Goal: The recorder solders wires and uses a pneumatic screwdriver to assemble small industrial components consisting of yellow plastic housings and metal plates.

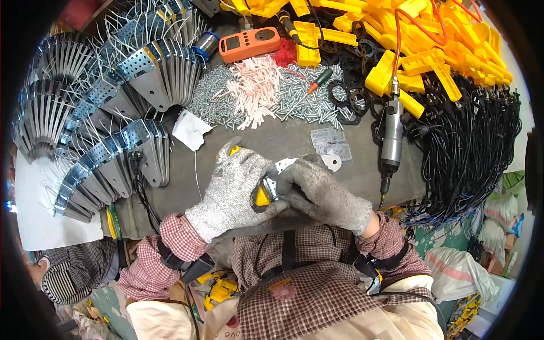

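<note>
Where the head camera looks down, both gloved hands meet over the near edge of the grey desk point(266, 141). The left hand point(235, 190) wraps its fingers around a yellow plastic piece point(261, 196), of which only a small yellow patch shows below the thumb and another tip above the knuckles. The right hand point(323, 192) pinches a small silver metal bracket point(271, 186) against that yellow piece, fingers pressed together; a flat, pale part of the bracket juts out behind the fingers. Just right of the hands lies a grey power screwdriver point(391, 133). Farther back sit a heap of screws point(294, 96), white plastic plugs point(255, 90) and an orange meter point(249, 43). Fanned metal brackets point(141, 73) lie left.
</note>
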